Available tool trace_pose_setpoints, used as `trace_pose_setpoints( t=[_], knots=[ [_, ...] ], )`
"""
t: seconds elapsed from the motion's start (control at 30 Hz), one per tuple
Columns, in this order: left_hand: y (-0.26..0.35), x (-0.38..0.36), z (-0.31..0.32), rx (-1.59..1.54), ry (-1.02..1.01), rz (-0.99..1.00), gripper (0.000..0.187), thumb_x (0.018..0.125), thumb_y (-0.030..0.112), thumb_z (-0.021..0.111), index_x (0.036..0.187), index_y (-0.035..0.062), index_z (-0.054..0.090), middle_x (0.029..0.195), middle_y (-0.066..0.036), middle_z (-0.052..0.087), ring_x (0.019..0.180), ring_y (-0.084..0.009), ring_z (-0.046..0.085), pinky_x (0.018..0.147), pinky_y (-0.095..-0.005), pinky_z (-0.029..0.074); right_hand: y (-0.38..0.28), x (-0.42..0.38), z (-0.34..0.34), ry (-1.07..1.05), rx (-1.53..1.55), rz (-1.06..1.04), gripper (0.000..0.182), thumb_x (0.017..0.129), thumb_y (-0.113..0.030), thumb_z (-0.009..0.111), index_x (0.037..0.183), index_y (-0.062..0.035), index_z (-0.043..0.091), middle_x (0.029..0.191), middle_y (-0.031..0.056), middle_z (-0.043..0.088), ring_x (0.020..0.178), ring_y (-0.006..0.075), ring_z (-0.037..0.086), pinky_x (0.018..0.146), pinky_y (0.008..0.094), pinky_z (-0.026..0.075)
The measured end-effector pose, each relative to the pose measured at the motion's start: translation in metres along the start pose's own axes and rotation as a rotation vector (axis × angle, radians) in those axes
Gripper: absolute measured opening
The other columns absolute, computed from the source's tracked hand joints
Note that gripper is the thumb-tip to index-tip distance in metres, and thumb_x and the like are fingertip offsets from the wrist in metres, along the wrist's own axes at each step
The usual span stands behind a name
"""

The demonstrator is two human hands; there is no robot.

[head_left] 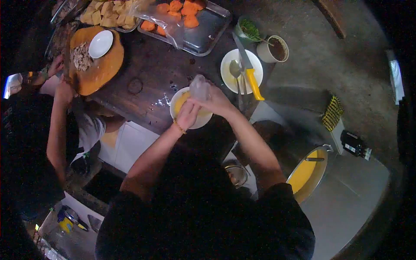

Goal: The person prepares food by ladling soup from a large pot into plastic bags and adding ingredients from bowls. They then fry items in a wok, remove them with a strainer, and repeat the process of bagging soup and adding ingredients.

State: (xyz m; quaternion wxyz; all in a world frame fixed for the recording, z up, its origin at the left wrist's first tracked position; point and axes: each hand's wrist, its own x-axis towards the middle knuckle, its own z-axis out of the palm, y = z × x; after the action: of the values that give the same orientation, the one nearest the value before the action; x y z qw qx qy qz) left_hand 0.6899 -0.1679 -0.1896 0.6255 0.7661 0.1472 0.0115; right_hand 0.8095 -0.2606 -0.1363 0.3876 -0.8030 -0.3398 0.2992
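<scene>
A white bowl [203, 120] with something yellow in it stands near the front edge of the dark wooden table [151, 73]. Over the bowl, my right hand [214, 102] is closed around a clear plastic bag [199, 88]. My left hand [188, 113] meets it above the bowl, its fingers together at the lower part of the bag; what they grip is too small to make out. To the right lies a white plate [229, 69] with spoons and a yellow-handled knife [253, 82].
A person's hands [65, 91] work at a round cutting board [104, 69] on the left. Behind are a metal tray [212, 30] with orange pieces, a green-filled cup [248, 29] and a cup of dark sauce [277, 48]. A pot [318, 173] of yellow liquid stands at right.
</scene>
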Motion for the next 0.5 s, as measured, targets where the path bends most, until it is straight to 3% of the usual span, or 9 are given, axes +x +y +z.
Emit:
trace_pose_setpoints(
  t=[0.03, 0.1, 0.17, 0.2, 0.23, 0.33, 0.37, 0.43, 0.5],
  knots=[
    [0.004, 0.001, 0.000, 0.001, 0.000, -0.007, 0.022, 0.090, 0.018, 0.038, 0.092, 0.0001, 0.051, 0.081, -0.010, 0.052, 0.080, -0.0204, 0.050, 0.074, -0.0294, 0.039, -0.003, 0.003, 0.003, -0.097, 0.149, -0.089, 0.051, 0.077, -0.032, 0.061, 0.116, -0.0009, 0.046, 0.118, 0.0131, 0.048, 0.108, 0.0231, 0.048, 0.092, 0.0316, 0.036],
    [0.011, 0.001, -0.001, 0.012, 0.133, 0.329, 0.020, 0.090, 0.015, 0.038, 0.088, -0.0003, 0.050, 0.080, -0.011, 0.051, 0.082, -0.0240, 0.049, 0.077, -0.0318, 0.038, -0.010, 0.002, 0.007, -0.032, 0.242, -0.042, 0.047, 0.079, -0.036, 0.057, 0.110, -0.0003, 0.049, 0.111, 0.0130, 0.052, 0.101, 0.0241, 0.051, 0.088, 0.0318, 0.038],
    [0.035, 0.001, -0.020, -0.085, -0.011, 0.178, 0.020, 0.090, 0.015, 0.038, 0.087, -0.0002, 0.050, 0.079, -0.011, 0.050, 0.082, -0.0248, 0.048, 0.078, -0.0327, 0.037, -0.019, -0.004, 0.006, 0.038, 0.333, 0.007, 0.046, 0.082, -0.040, 0.053, 0.104, 0.0003, 0.052, 0.103, 0.0129, 0.056, 0.094, 0.0251, 0.054, 0.084, 0.0321, 0.039],
    [0.042, 0.003, -0.029, -0.183, -0.150, 0.037, 0.019, 0.090, 0.015, 0.038, 0.086, -0.0002, 0.049, 0.079, -0.011, 0.049, 0.082, -0.0256, 0.047, 0.079, -0.0337, 0.037, -0.021, -0.010, 0.002, 0.102, 0.558, 0.237, 0.041, 0.083, -0.038, 0.052, 0.103, -0.0018, 0.053, 0.097, 0.0086, 0.056, 0.091, 0.0196, 0.053, 0.083, 0.0300, 0.038],
    [0.041, 0.003, -0.033, -0.100, -0.117, 0.148, 0.021, 0.089, 0.017, 0.038, 0.082, 0.0000, 0.048, 0.076, -0.011, 0.047, 0.081, -0.0260, 0.046, 0.080, -0.0335, 0.036, -0.021, -0.016, -0.002, 0.165, 0.779, 0.469, 0.037, 0.084, -0.037, 0.051, 0.101, -0.0040, 0.055, 0.091, 0.0042, 0.055, 0.088, 0.0141, 0.051, 0.081, 0.0278, 0.038],
    [0.037, 0.004, -0.048, -0.078, -0.260, 0.183, 0.020, 0.088, 0.017, 0.043, 0.078, 0.0012, 0.052, 0.079, -0.009, 0.052, 0.087, -0.0254, 0.048, 0.081, -0.0353, 0.035, -0.006, -0.029, -0.001, 0.167, 0.743, 0.523, 0.031, 0.084, -0.036, 0.051, 0.093, -0.0072, 0.057, 0.085, 0.0016, 0.053, 0.083, 0.0128, 0.049, 0.079, 0.0263, 0.036],
    [0.036, 0.003, -0.048, -0.077, -0.261, 0.181, 0.020, 0.088, 0.017, 0.043, 0.078, 0.0012, 0.052, 0.079, -0.009, 0.052, 0.087, -0.0254, 0.048, 0.081, -0.0353, 0.035, -0.004, -0.034, 0.003, 0.234, 0.709, 0.541, 0.028, 0.083, -0.036, 0.055, 0.088, -0.0086, 0.056, 0.079, -0.0007, 0.051, 0.072, 0.0102, 0.047, 0.063, 0.0237, 0.037],
    [0.032, 0.002, -0.047, 0.191, -0.135, 0.470, 0.017, 0.084, 0.018, 0.050, 0.076, 0.0050, 0.058, 0.085, -0.005, 0.057, 0.098, -0.0223, 0.049, 0.083, -0.0356, 0.034, 0.024, -0.037, 0.000, 0.103, 0.812, 0.597, 0.027, 0.081, -0.035, 0.057, 0.084, -0.0082, 0.056, 0.074, -0.0018, 0.051, 0.064, 0.0088, 0.046, 0.055, 0.0234, 0.035],
    [0.025, 0.003, -0.050, 0.321, -0.165, 0.550, 0.012, 0.079, 0.018, 0.053, 0.077, 0.0077, 0.060, 0.088, -0.003, 0.059, 0.103, -0.0208, 0.048, 0.085, -0.0357, 0.033, 0.035, -0.025, -0.007, -0.031, 0.912, 0.653, 0.027, 0.079, -0.034, 0.060, 0.080, -0.0079, 0.057, 0.069, -0.0029, 0.051, 0.057, 0.0075, 0.044, 0.047, 0.0230, 0.032]
  ],
)
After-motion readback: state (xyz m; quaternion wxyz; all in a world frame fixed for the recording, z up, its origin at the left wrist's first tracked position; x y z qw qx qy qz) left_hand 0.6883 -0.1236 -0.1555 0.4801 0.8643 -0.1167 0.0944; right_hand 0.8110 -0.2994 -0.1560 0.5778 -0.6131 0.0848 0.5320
